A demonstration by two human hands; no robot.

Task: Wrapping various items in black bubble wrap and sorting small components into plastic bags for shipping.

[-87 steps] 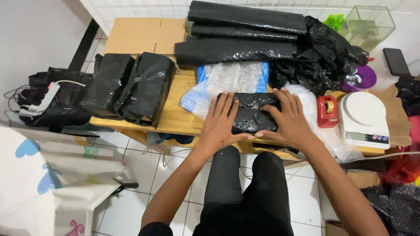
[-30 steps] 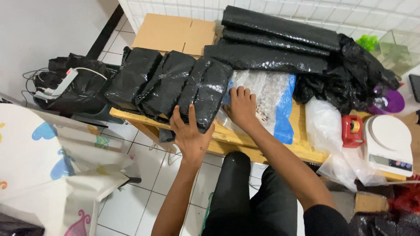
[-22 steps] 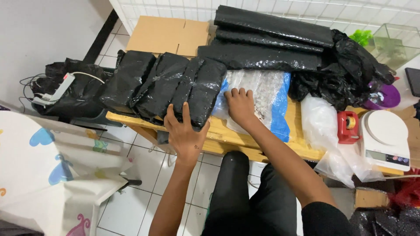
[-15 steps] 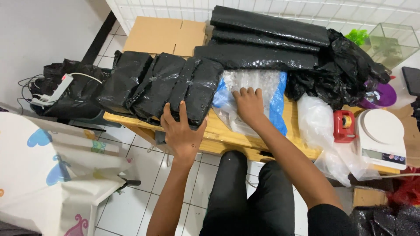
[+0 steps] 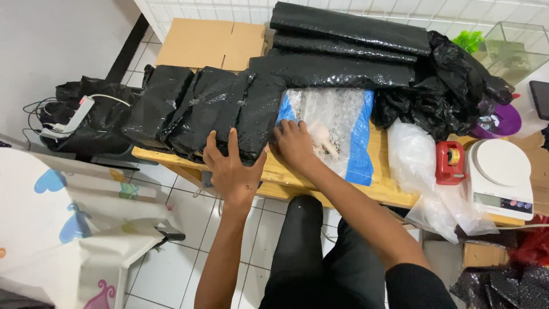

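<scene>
- Spreading wide, the left hand (image 5: 230, 167) lays its fingers flat against the near end of the rightmost black wrapped parcel (image 5: 254, 117), holding nothing.
- Right hand (image 5: 293, 146) rests just right of that parcel, fingers loosely open on the bubble wrap bag (image 5: 337, 123).
- Two more black parcels (image 5: 177, 109) lie left of the parcel on the wooden table (image 5: 297, 183).
- Red tape dispenser (image 5: 448, 162) and white scale (image 5: 500, 177) sit well right.

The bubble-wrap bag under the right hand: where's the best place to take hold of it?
Probably the near left corner of the bubble-wrap bag, coming from the table's front edge, where the right hand already rests. It lies flat; black rolls crowd its far end and a black-wrapped parcel its left side.
</scene>
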